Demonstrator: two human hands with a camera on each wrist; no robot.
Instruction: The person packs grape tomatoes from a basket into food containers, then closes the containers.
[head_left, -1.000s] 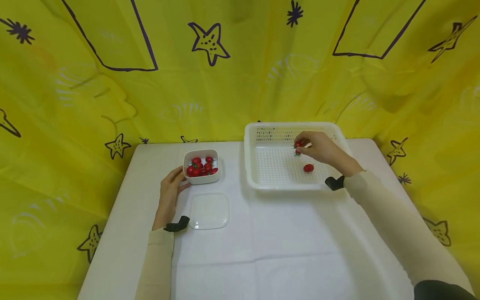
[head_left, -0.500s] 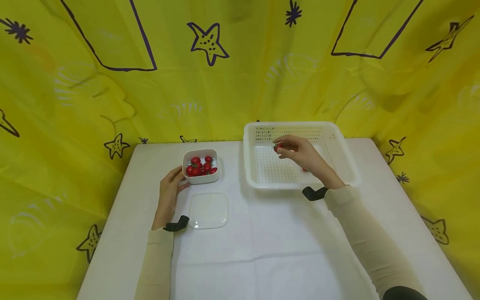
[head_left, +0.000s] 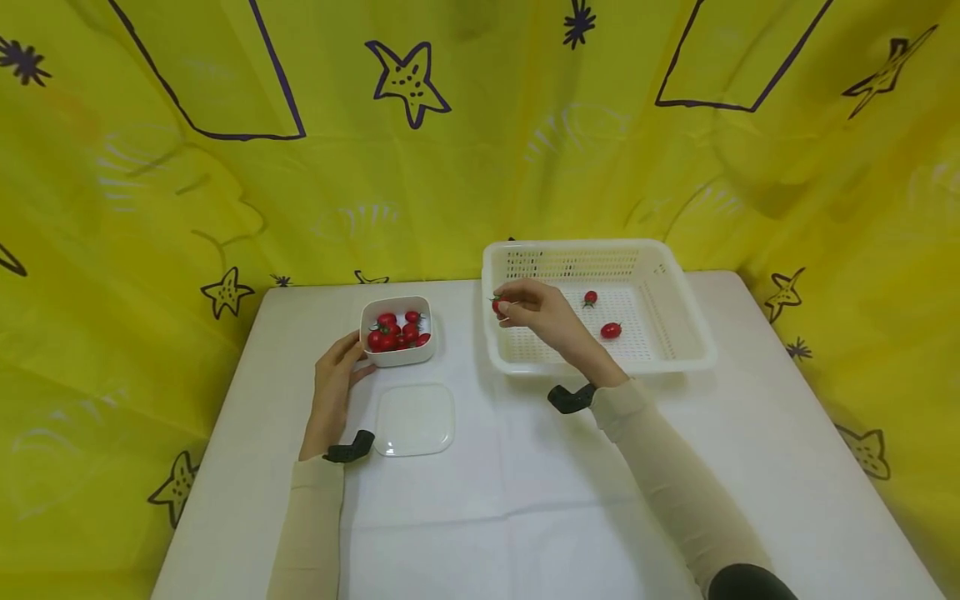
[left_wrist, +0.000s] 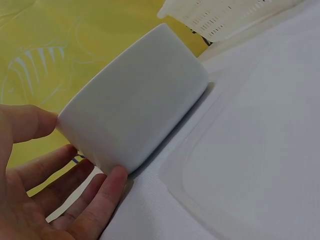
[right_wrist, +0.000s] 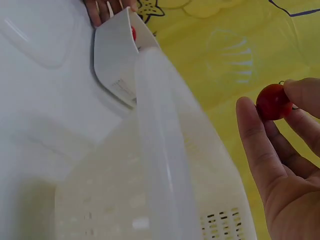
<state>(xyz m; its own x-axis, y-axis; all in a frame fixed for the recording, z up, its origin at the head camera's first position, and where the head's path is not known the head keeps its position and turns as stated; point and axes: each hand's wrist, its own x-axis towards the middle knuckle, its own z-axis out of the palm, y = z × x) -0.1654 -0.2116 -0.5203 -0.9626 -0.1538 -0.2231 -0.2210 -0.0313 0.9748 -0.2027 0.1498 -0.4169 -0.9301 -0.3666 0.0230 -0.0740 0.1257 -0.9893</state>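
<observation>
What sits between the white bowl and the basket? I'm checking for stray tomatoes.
Nothing: in the head view only bare white tablecloth separates the white bowl from the basket; no stray tomato there.

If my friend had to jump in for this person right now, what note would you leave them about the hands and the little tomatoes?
Left hand: fingers rest against the side of the small white bowl, steadying it on the table.
Right hand: pinches one cherry tomato in its fingertips, above the left rim of the white perforated basket.
Where things are: the bowl holds a heap of cherry tomatoes; its clear lid lies flat on the table in front of it.
Done: two loose tomatoes lie on the basket floor.
Left: the pinched tomato is not set down anywhere yet, and the bowl's heap is unmoved.
</observation>
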